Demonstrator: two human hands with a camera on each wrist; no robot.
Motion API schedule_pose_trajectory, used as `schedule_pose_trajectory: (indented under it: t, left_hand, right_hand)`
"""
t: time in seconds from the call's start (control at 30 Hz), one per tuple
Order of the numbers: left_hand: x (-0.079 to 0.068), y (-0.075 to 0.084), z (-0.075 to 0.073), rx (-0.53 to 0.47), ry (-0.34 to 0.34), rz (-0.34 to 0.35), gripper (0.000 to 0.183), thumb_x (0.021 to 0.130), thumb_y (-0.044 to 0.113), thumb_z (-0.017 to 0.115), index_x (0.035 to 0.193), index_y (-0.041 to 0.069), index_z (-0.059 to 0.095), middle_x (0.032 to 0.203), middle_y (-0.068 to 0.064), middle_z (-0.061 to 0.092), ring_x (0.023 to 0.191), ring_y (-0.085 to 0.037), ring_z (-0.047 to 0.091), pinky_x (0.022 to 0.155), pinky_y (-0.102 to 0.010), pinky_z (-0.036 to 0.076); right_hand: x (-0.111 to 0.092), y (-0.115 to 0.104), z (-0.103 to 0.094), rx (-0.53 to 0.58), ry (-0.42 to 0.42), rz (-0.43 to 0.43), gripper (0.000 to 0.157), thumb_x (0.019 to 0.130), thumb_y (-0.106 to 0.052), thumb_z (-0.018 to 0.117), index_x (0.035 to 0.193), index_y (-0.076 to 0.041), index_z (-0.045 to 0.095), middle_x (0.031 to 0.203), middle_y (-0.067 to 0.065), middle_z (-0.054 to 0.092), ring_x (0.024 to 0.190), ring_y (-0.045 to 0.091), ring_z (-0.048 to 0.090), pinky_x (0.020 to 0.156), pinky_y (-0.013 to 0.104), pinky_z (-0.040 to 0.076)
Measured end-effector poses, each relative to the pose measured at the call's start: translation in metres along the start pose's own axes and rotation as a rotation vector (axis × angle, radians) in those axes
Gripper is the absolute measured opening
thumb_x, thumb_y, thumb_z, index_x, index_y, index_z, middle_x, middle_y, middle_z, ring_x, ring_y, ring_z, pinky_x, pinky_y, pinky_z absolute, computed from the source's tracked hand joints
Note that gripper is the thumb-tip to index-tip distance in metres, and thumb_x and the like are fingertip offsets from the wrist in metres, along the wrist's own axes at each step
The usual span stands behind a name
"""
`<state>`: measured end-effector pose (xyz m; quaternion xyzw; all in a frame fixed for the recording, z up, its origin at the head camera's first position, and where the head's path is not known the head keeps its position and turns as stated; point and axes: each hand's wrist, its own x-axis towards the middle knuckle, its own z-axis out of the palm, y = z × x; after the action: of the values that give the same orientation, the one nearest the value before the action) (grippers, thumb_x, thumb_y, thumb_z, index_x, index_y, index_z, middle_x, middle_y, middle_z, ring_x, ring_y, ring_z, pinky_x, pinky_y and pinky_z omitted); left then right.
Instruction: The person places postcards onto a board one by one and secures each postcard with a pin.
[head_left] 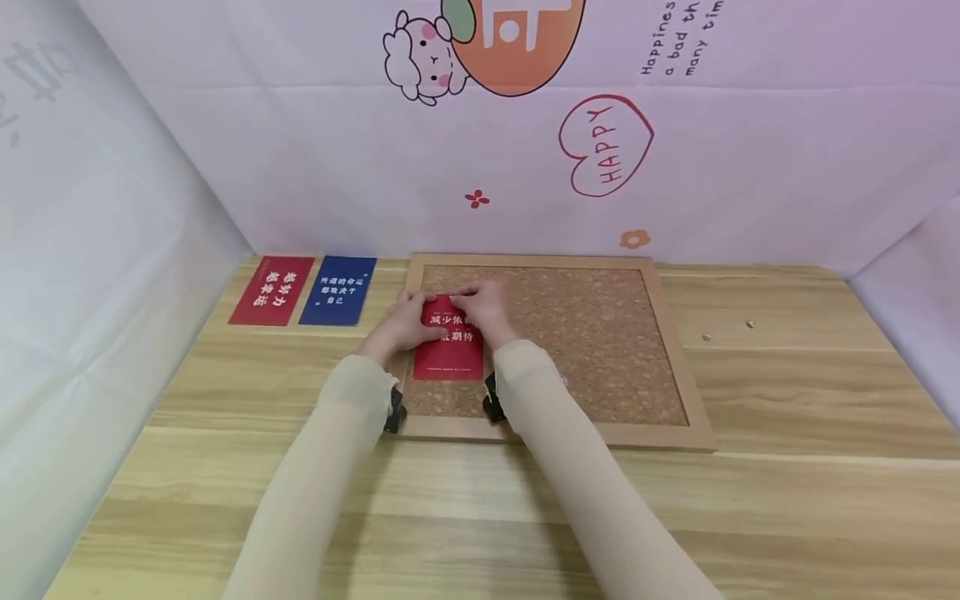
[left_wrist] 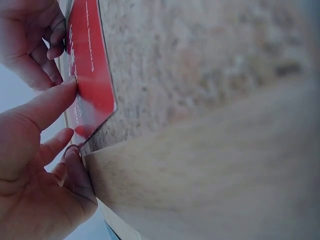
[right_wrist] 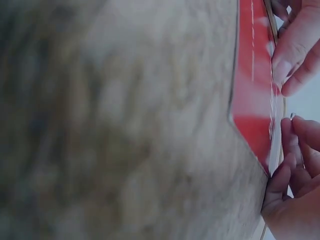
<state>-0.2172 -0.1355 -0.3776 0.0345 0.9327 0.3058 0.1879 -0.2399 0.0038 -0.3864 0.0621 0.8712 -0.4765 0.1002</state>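
Note:
A red card with white writing lies on the left part of a wood-framed cork board. My left hand rests on the card's left side. Its extended thumb presses the printed face, and its other fingers lie along the card's edge in the left wrist view. At the card's upper right is my right hand. Between its thumb and index finger it pinches a tiny silvery pin, which sticks up just above the fingertips in the right wrist view. The rest of the pin is hidden by the fingers.
Another red card and a blue card lie left of the board. To its right, two tiny metal pieces, one nearer and one farther, lie on the wooden table. A printed white cloth hangs behind.

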Motion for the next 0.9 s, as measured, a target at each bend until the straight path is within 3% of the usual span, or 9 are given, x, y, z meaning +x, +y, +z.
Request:
schedule_pose_trajectory:
  t: [0.27,0.37,0.53,0.77,0.9]
  left_hand:
    - [-0.0021,0.0024,0.0006,0.011,0.002,0.005,0.067,0.092,0.024,0.063,0.147,0.004,0.031,0.143,-0.023,0.028,0.131,-0.040,0.034,0.110,-0.049,0.033]
    - [-0.0025,0.0025,0.0003,0.008,0.000,0.002,0.067,0.092,0.023,0.062,0.147,0.004,0.030,0.143,-0.023,0.028,0.131,-0.040,0.034,0.110,-0.050,0.033]
    - [-0.0017,0.0024,0.0002,0.003,-0.001,0.002,0.067,0.092,0.023,0.062,0.147,0.004,0.030,0.143,-0.022,0.028,0.131,-0.040,0.033,0.110,-0.050,0.033]
    - [0.0000,0.0010,0.0004,0.000,-0.004,-0.002,0.067,0.092,0.023,0.061,0.148,0.006,0.028,0.146,-0.022,0.025,0.133,-0.041,0.031,0.111,-0.051,0.031]
    - [0.0015,-0.0004,0.0008,-0.001,0.000,-0.007,0.067,0.093,0.023,0.061,0.148,0.007,0.028,0.146,-0.021,0.025,0.133,-0.040,0.030,0.110,-0.051,0.032]
  right_hand:
    - [-0.0018,-0.0029,0.0030,-0.070,0.047,0.016,0.020,0.092,-0.023,0.063,0.107,-0.015,0.074,0.113,0.007,0.070,0.099,0.019,0.063,0.073,0.027,0.050]
    - [-0.0016,-0.0032,0.0033,-0.050,0.042,0.025,0.021,0.092,-0.022,0.063,0.109,-0.014,0.074,0.115,0.008,0.070,0.101,0.020,0.063,0.077,0.030,0.053]
    - [-0.0006,-0.0038,0.0027,-0.053,0.041,0.036,0.022,0.092,-0.022,0.063,0.110,-0.014,0.073,0.117,0.007,0.069,0.102,0.020,0.062,0.077,0.029,0.053]
    - [0.0022,-0.0040,0.0030,-0.038,0.027,0.067,0.022,0.092,-0.023,0.063,0.109,-0.014,0.073,0.114,0.007,0.070,0.092,0.017,0.062,0.062,0.023,0.044]
    - [0.0023,-0.0045,0.0031,-0.035,0.027,0.066,0.023,0.093,-0.022,0.062,0.110,-0.013,0.073,0.113,0.008,0.070,0.092,0.018,0.062,0.061,0.022,0.043]
